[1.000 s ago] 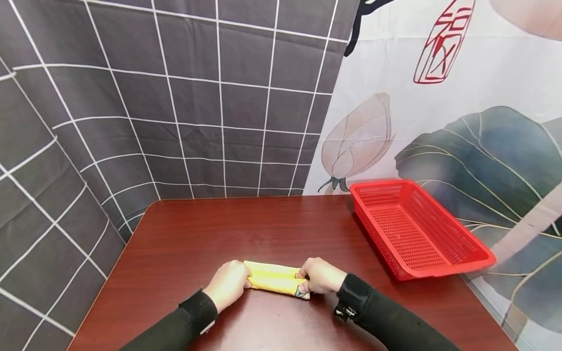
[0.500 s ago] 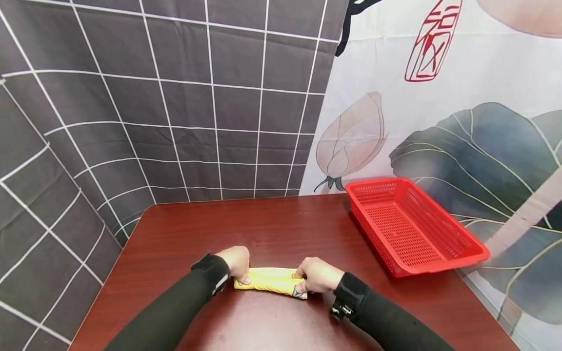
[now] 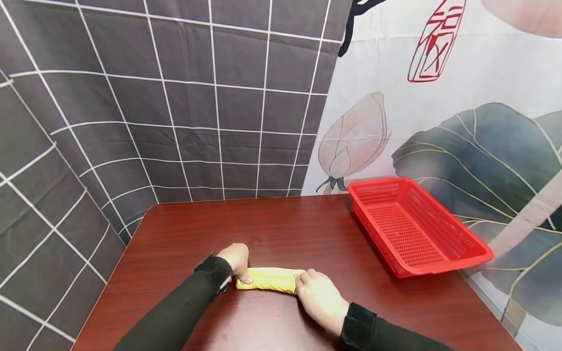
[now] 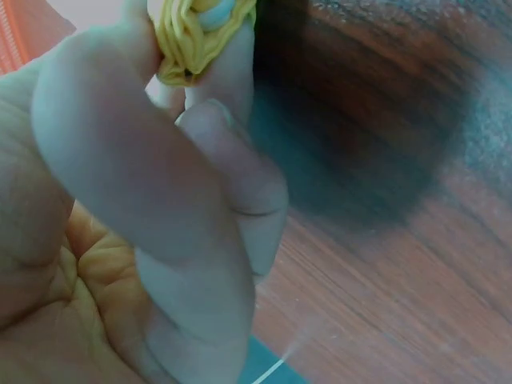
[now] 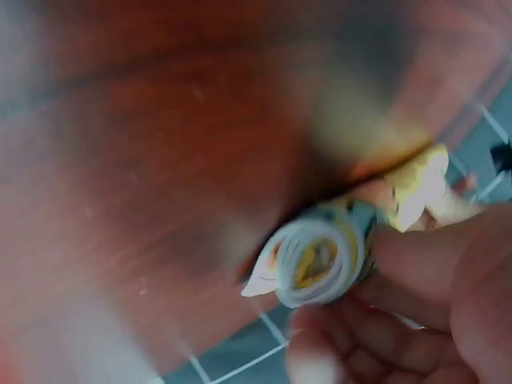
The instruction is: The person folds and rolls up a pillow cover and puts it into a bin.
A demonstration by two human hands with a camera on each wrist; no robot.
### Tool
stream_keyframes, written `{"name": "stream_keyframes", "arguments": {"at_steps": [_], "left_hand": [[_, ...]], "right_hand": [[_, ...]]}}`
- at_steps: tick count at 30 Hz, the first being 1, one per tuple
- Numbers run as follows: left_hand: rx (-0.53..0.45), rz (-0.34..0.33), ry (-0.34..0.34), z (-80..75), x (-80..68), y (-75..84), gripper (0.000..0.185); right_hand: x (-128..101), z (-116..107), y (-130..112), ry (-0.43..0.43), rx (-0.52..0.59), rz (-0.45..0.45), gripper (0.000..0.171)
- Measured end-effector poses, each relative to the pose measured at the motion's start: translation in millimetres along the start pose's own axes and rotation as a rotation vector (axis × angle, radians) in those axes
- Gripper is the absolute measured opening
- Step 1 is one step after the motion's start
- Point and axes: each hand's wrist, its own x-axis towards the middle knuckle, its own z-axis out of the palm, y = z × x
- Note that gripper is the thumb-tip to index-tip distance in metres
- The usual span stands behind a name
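Observation:
A rolled yellow cloth [image 3: 269,280] lies on the dark red table [image 3: 281,229] near its front edge. My left hand [image 3: 237,263] pinches the roll's left end; the left wrist view shows fingers [image 4: 160,208] curled round the yellow cloth end [image 4: 196,36]. My right hand [image 3: 318,297] grips the right end. The right wrist view, blurred, shows the rolled cloth end [image 5: 316,260] with its spiral of white and yellow layers, held between thumb and fingers [image 5: 416,280].
A red perforated plastic basket [image 3: 414,226] with nothing in it stands at the table's right side, partly over the edge. Grey grid-patterned cloth hangs behind and to the left, a lotus-print curtain [image 3: 439,107] behind right.
The right hand has turned over the roll's right end, wrist swinging toward me. The left hand moved from below the roll's end to gripping it from the far side.

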Motion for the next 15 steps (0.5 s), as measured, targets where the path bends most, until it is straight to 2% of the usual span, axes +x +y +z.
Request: {"name": "stream_keyframes", "arguments": {"at_steps": [3,7,12,15], "left_hand": [[-0.012,-0.024,-0.017,1.0,1.5,-0.9,0.051],[-0.031,-0.037,-0.018,-0.1,-0.5,-0.8,0.050],[-0.041,-0.020,-0.017,2.2,-1.1,-3.1,0.049],[-0.039,-0.018,-0.013,3.4,3.1,-5.2,0.050]], "right_hand": [[-5,-1,-9,0.000,-0.130,-0.039,0.024],[-3,0,-14,-0.042,-0.182,-0.030,0.021],[0,1,-16,-0.078,-0.171,-0.010,0.022],[6,1,-11,-0.107,-0.088,0.021,0.023]]}}
